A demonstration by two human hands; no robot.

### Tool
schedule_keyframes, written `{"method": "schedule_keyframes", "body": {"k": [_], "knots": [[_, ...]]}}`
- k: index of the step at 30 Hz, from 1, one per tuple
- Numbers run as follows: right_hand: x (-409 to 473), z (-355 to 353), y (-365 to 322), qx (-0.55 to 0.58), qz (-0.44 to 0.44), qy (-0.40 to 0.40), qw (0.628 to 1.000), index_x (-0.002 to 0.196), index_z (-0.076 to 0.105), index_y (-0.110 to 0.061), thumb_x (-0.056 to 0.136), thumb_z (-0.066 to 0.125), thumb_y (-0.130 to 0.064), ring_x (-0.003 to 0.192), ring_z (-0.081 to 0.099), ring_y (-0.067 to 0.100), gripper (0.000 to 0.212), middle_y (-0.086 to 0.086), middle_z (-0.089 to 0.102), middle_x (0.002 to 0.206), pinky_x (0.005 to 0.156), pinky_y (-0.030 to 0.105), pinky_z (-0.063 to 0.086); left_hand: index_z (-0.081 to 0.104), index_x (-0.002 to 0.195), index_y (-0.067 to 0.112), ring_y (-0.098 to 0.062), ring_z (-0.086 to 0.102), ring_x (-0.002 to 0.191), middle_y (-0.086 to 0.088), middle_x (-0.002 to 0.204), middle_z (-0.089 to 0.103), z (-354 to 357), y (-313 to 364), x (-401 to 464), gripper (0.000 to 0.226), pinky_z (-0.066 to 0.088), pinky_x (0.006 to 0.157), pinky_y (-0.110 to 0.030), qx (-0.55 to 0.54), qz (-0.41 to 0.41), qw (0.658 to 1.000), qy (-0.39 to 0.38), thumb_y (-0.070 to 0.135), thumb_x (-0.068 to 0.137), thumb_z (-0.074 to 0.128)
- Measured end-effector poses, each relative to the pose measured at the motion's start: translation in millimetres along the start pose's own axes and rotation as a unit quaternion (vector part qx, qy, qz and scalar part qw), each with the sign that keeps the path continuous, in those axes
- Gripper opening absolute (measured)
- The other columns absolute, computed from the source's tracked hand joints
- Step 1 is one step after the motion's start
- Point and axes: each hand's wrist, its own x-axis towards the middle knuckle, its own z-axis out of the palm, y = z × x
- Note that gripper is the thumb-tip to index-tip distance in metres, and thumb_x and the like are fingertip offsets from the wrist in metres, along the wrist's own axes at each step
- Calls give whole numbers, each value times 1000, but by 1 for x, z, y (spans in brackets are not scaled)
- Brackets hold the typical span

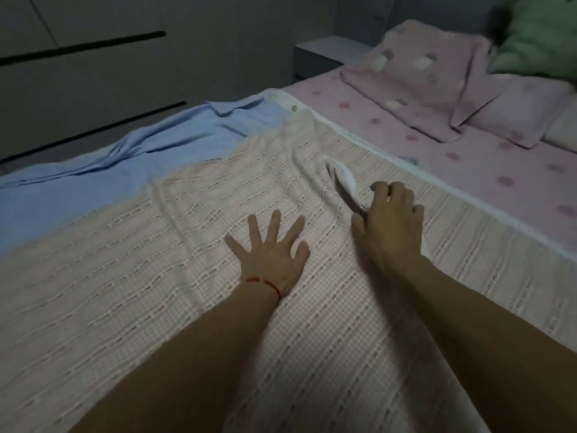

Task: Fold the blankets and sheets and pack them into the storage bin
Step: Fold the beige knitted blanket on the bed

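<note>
Fingers (pixel 396 195) curled on blanket (pixel 156 292) fold, left hand (pixel 268 254) beside.

A beige woven blanket (pixel 187 307) lies spread over a bed, partly covering a blue sheet (pixel 93 170). The left hand (pixel 271 254) presses flat on it, fingers splayed; the right hand (pixel 390 223) pinches a raised fold. 2 pink pillows (pixel 437 79) lie beyond.

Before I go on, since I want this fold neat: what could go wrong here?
The right hand pinches only a small raised ridge of the beige waffle-weave blanket; pulling it may bunch the cloth, not fold it. The left hand presses flat nearby and might pin fabric against that pull. The light blue sheet lies partly beneath the blanket and could drag along, rumpling further.
</note>
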Motion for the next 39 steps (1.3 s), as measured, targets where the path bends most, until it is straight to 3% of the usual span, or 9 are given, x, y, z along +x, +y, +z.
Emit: {"method": "schedule_keyframes", "body": {"k": [4,6,9,15,18,26,33,36,39], "knots": [[75,24,4,97,121,-128,980,155,21,-11,90,65,-54,136,40,38,89,19,40,150,110,56,29,3,154,54,-39,-11,152,7,168,-1,31,-5,6,58,-4,105,-81,57,4,996,62,60,98,18],[93,40,8,140,134,-169,966,140,41,-6,94,59,-52,109,58,35,68,17,59,128,90,43,47,4,154,53,-40,-8,153,6,168,1,33,-6,9,59,-1,105,-81,63,6,996,61,58,98,22],[114,54,19,213,129,-162,955,92,64,-7,101,50,-45,79,63,30,42,11,67,86,55,27,35,4,155,52,-41,-5,153,4,168,1,33,-7,13,60,5,103,-83,66,10,996,52,57,99,24],[148,4,130,186,281,-46,940,91,69,5,96,58,-24,79,64,38,31,28,68,87,73,38,49,7,155,51,-43,-4,152,3,169,-1,20,-1,12,60,8,102,-84,77,11,997,29,60,98,21],[137,-14,164,185,270,-124,937,75,67,3,98,60,-27,76,63,37,39,26,68,79,70,36,43,9,155,52,-45,-1,152,5,169,1,12,9,7,64,7,103,-84,88,19,995,30,62,96,32],[87,-15,168,420,377,-269,781,96,69,-8,80,76,-58,78,67,24,53,6,71,94,64,29,48,-3,152,57,-41,-17,151,10,167,-12,26,0,17,60,-2,103,-84,118,20,993,14,61,97,21],[38,-37,198,358,352,-187,844,110,73,-1,89,77,-34,103,68,32,39,7,71,109,84,36,51,-25,145,57,-41,-30,146,7,162,-30,5,28,6,63,-3,106,-80,101,-4,993,-66,68,89,1],[15,-51,205,414,401,-171,799,91,78,-9,84,79,-45,94,72,29,37,6,76,93,92,41,56,12,158,42,-47,4,151,-6,168,5,-1,82,-61,76,14,104,-81,105,146,984,-14,68,90,33],[-27,-53,194,412,393,-264,778,94,73,-7,77,81,-56,74,72,22,53,8,75,83,63,28,52,49,145,33,-45,37,141,-8,155,43,32,129,-134,65,36,92,-79,52,208,977,-13,59,87,57]]}}
